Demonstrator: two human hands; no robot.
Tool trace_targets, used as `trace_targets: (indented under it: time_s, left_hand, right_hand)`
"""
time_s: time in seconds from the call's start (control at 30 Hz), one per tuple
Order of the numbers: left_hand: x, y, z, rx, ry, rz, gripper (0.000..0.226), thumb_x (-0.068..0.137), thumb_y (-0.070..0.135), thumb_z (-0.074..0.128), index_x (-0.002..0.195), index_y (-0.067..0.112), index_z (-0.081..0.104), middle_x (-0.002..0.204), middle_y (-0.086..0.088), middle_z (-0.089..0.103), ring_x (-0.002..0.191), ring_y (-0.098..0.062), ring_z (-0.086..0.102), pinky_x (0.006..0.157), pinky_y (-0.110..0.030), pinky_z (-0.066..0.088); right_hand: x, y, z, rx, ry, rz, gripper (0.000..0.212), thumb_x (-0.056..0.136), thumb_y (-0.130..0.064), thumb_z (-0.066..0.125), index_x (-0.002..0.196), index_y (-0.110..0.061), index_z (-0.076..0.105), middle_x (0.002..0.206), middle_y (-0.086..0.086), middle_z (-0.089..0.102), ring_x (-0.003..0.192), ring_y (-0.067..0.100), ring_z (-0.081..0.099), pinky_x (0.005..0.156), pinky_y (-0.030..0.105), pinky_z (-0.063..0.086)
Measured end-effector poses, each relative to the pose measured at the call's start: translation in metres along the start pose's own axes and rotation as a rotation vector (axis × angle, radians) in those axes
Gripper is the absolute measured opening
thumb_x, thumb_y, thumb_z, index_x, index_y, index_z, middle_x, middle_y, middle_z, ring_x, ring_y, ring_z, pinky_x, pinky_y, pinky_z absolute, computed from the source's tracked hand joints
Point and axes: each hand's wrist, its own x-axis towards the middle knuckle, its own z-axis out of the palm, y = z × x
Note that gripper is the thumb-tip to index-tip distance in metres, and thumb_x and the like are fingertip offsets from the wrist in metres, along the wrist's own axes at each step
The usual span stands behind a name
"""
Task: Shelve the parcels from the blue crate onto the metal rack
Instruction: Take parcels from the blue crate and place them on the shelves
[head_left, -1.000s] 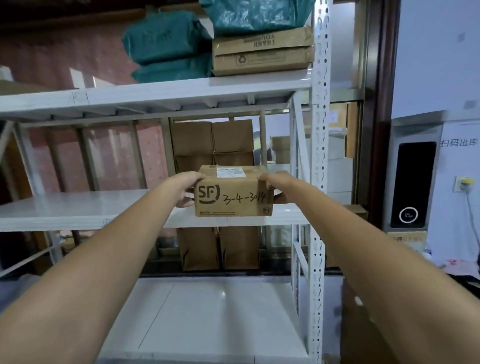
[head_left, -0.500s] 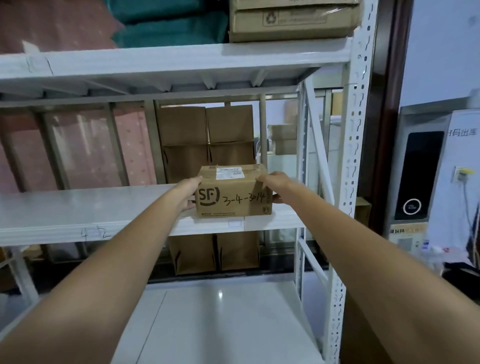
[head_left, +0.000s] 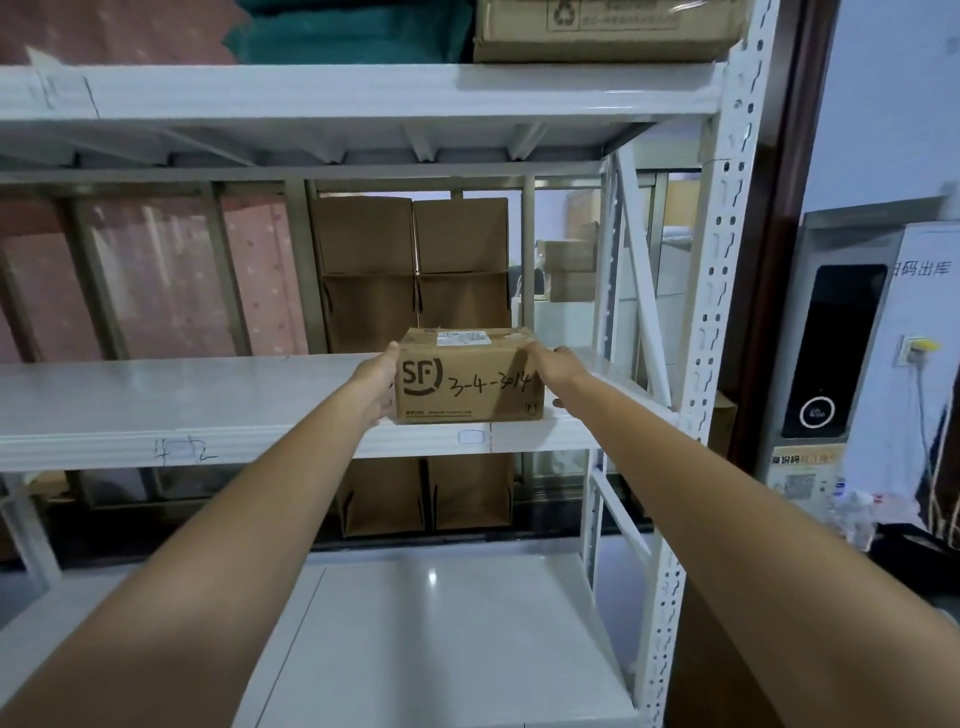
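We find the left hand (head_left: 378, 382) grasping the left end of the cardboard parcel (head_left: 467, 379), palm flat against the side with the thumb at the upper corner; how far its fingers wrap behind we cannot tell. The right hand (head_left: 553, 366) grasps the right end likewise, fingers laid over the top right corner and one digit showing at the lower right edge. The parcel sits upright at the front edge of the middle shelf (head_left: 156, 400) of the white metal rack (head_left: 711, 312), toward its right end, its base flush with the shelf lip. Its long axis runs left to right, parallel to the shelf front; the printed face with the logo and the handwritten code faces us, and a white label (head_left: 462, 339) lies on top. We note bare shelf surface to the left of the parcel and a narrower strip between it and the perforated right upright. Behind it stand brown cartons (head_left: 410, 260), apart from the parcel. The upper shelf (head_left: 363, 93) carries a flat carton (head_left: 597, 26) and green bags (head_left: 353, 26).
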Motion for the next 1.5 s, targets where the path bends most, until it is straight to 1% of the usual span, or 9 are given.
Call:
trace_targets:
  time_s: [0.1, 0.23, 0.43, 0.57, 0.7, 0.9, 1.23, 1.37, 1.5]
  left_hand:
    - [-0.009, -0.011, -0.002, -0.014, 0.077, 0.024, 0.045, 0.096, 0.051, 0.039, 0.123, 0.018, 0.054, 0.124, -0.006, 0.059, 0.115, -0.028, 0.056, 0.098, -0.036, 0.042]
    - [-0.023, -0.042, -0.003, -0.011, 0.172, 0.052, 0.052, 0.091, 0.050, 0.044, 0.121, 0.008, 0.052, 0.108, -0.009, 0.059, 0.067, -0.020, 0.045, 0.076, -0.028, 0.046]
    - [-0.059, -0.115, 0.027, 0.083, 0.306, -0.010, 0.048, 0.092, 0.041, 0.045, 0.122, 0.005, 0.054, 0.124, -0.016, 0.059, 0.115, -0.037, 0.054, 0.100, -0.045, 0.046]
    - [-0.084, -0.160, 0.062, 0.131, 0.235, -0.071, 0.050, 0.093, 0.039, 0.046, 0.130, 0.004, 0.051, 0.129, -0.016, 0.057, 0.119, -0.038, 0.053, 0.101, -0.046, 0.045]
    - [-0.108, -0.208, 0.090, 0.116, 0.053, -0.144, 0.051, 0.096, 0.042, 0.046, 0.133, 0.008, 0.046, 0.114, -0.010, 0.054, 0.082, -0.024, 0.051, 0.076, -0.032, 0.042]
    - [-0.107, -0.303, 0.120, 0.182, -0.166, -0.345, 0.052, 0.094, 0.045, 0.047, 0.136, 0.014, 0.043, 0.129, -0.007, 0.048, 0.118, -0.028, 0.047, 0.095, -0.037, 0.038]
    - [-0.092, -0.590, 0.156, 0.313, -0.275, -0.538, 0.050, 0.096, 0.041, 0.047, 0.135, 0.009, 0.045, 0.125, -0.009, 0.050, 0.114, -0.026, 0.048, 0.098, -0.038, 0.039]
    - [-0.089, -0.733, 0.166, 0.359, -0.326, -0.605, 0.055, 0.098, 0.043, 0.043, 0.140, 0.008, 0.039, 0.142, -0.011, 0.045, 0.123, -0.029, 0.046, 0.104, -0.044, 0.039]
    - [-0.084, -0.875, 0.175, 0.398, -0.335, -0.694, 0.057, 0.099, 0.042, 0.042, 0.145, 0.009, 0.034, 0.144, -0.012, 0.043, 0.134, -0.036, 0.039, 0.108, -0.051, 0.035]
  right_hand:
    - [-0.012, 0.010, -0.009, -0.019, 0.030, -0.015, 0.075, 0.095, -0.058, 0.036, 0.152, -0.012, 0.021, 0.150, 0.012, 0.040, 0.133, 0.035, 0.041, 0.109, 0.050, 0.038]
    - [-0.033, 0.036, -0.027, -0.050, 0.047, -0.040, 0.068, 0.099, -0.052, 0.036, 0.151, -0.010, 0.023, 0.153, 0.013, 0.035, 0.135, 0.036, 0.039, 0.109, 0.046, 0.038]
    - [-0.062, 0.109, -0.055, -0.053, 0.001, -0.032, 0.056, 0.099, -0.046, 0.042, 0.137, -0.004, 0.041, 0.140, 0.018, 0.049, 0.121, 0.034, 0.050, 0.101, 0.043, 0.039]
    - [-0.073, 0.163, -0.067, -0.069, -0.070, 0.014, 0.061, 0.097, -0.049, 0.044, 0.141, -0.007, 0.041, 0.143, 0.015, 0.048, 0.128, 0.034, 0.047, 0.106, 0.042, 0.037]
    - [-0.086, 0.221, -0.071, -0.127, -0.154, 0.106, 0.065, 0.094, -0.058, 0.045, 0.144, -0.016, 0.039, 0.149, 0.007, 0.042, 0.134, 0.031, 0.041, 0.105, 0.039, 0.033]
    - [-0.095, 0.330, -0.051, -0.204, -0.195, 0.255, 0.060, 0.093, -0.058, 0.045, 0.138, -0.018, 0.043, 0.144, 0.008, 0.046, 0.129, 0.031, 0.044, 0.097, 0.037, 0.035]
    - [-0.123, 0.621, 0.025, -0.367, -0.278, 0.478, 0.067, 0.092, -0.060, 0.046, 0.144, -0.018, 0.041, 0.149, 0.009, 0.041, 0.134, 0.031, 0.040, 0.109, 0.041, 0.034]
    - [-0.143, 0.760, 0.065, -0.322, -0.345, 0.582, 0.055, 0.097, -0.046, 0.051, 0.135, -0.007, 0.044, 0.095, -0.003, 0.051, 0.104, 0.027, 0.054, 0.093, 0.037, 0.037]
    - [-0.166, 0.886, 0.113, -0.393, -0.409, 0.654, 0.059, 0.098, -0.045, 0.050, 0.145, -0.012, 0.037, 0.139, 0.008, 0.046, 0.123, 0.032, 0.049, 0.098, 0.039, 0.043]
